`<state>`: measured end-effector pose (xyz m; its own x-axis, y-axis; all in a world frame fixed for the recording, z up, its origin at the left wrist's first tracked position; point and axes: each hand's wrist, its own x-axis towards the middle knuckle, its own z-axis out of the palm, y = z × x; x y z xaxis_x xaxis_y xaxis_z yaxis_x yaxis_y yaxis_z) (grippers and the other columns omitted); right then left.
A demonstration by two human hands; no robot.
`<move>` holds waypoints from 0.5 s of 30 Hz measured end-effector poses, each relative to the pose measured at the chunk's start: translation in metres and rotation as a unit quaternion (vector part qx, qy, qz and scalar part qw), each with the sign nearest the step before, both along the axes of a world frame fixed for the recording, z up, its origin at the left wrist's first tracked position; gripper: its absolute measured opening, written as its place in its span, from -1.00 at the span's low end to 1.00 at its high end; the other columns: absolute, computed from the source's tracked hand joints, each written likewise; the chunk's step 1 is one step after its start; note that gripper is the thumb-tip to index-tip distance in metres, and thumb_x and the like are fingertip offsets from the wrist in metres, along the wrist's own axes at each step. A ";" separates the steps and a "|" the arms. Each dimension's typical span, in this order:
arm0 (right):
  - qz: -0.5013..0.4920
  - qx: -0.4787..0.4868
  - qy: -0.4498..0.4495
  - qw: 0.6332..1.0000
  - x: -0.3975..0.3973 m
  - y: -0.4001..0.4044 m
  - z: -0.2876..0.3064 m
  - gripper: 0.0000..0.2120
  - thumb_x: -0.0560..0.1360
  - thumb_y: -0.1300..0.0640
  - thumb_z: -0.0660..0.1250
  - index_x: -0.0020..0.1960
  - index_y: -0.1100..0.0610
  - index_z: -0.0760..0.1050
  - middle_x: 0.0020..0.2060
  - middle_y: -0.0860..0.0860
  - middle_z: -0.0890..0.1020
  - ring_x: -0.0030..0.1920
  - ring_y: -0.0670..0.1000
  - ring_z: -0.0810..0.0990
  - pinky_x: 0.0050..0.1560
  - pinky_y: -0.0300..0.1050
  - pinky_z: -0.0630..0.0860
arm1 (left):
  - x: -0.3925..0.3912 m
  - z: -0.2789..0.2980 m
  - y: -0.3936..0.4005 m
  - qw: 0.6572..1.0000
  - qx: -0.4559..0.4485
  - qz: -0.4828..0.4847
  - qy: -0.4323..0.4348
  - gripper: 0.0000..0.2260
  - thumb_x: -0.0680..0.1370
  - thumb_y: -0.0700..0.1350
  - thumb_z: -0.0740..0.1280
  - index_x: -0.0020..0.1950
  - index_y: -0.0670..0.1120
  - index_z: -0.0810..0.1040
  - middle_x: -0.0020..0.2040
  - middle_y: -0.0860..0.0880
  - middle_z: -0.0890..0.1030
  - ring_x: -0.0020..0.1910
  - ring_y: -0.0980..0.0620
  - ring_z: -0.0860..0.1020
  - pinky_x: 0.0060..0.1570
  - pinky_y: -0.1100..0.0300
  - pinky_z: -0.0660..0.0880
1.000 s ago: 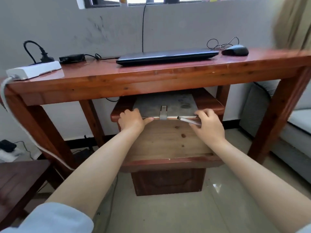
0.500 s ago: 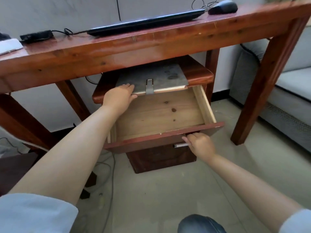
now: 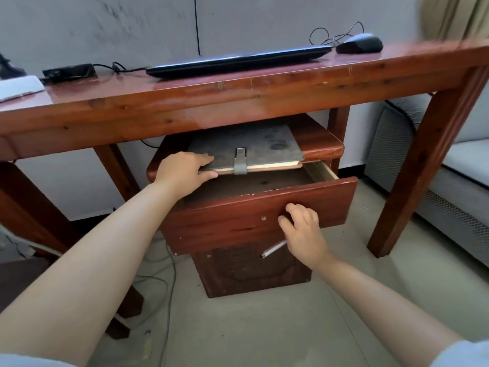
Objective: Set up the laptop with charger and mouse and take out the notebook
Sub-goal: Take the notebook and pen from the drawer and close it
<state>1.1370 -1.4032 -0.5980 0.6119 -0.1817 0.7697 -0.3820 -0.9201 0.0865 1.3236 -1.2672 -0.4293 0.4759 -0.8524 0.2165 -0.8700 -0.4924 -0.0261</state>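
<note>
No writing can be read anywhere from here. The grey notebook [image 3: 246,147] has some dark marks on its cover near the far right corner, but they are too smeared to tell whether they are print or stains. The laptop [image 3: 238,60], the mouse [image 3: 359,43] and the charger brick [image 3: 68,71] on the desk [image 3: 238,94] show no legible label.

The left hand [image 3: 182,172] grips the near-left corner of the grey notebook [image 3: 246,149] above the open drawer [image 3: 260,211]. The right hand [image 3: 304,231], holding a pen [image 3: 272,249], presses the drawer's front.
</note>
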 end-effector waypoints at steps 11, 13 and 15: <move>-0.059 0.094 0.226 0.968 0.042 -0.010 0.020 -0.28 0.19 0.33 0.54 0.31 0.02 0.46 0.45 0.12 0.31 0.49 0.20 0.03 0.24 0.44 0.26 | 0.005 -0.007 -0.001 1.000 -0.022 -0.005 -0.008 -0.55 0.57 0.09 0.22 0.44 0.00 0.33 0.46 0.03 0.36 0.45 0.01 0.33 0.30 0.07 0.43; -0.044 0.157 0.266 0.950 0.049 -0.019 0.027 -0.37 0.48 0.33 0.26 0.47 -0.01 0.17 0.55 0.01 -0.08 0.51 0.11 -0.26 0.45 0.31 -0.10 | 0.005 -0.008 -0.002 1.000 -0.022 -0.007 -0.002 -0.54 0.57 0.09 0.22 0.44 0.00 0.32 0.47 0.02 0.35 0.45 0.01 0.32 0.33 0.08 0.41; -0.052 0.191 0.292 0.936 0.054 -0.024 0.034 -0.41 0.54 0.34 0.15 0.49 0.00 0.10 0.53 -0.05 -0.22 0.51 0.08 -0.30 0.48 0.24 -0.22 | 0.005 -0.008 -0.002 1.000 -0.019 -0.007 0.003 -0.54 0.58 0.09 0.22 0.45 0.00 0.30 0.48 0.02 0.34 0.46 0.02 0.30 0.36 0.09 0.37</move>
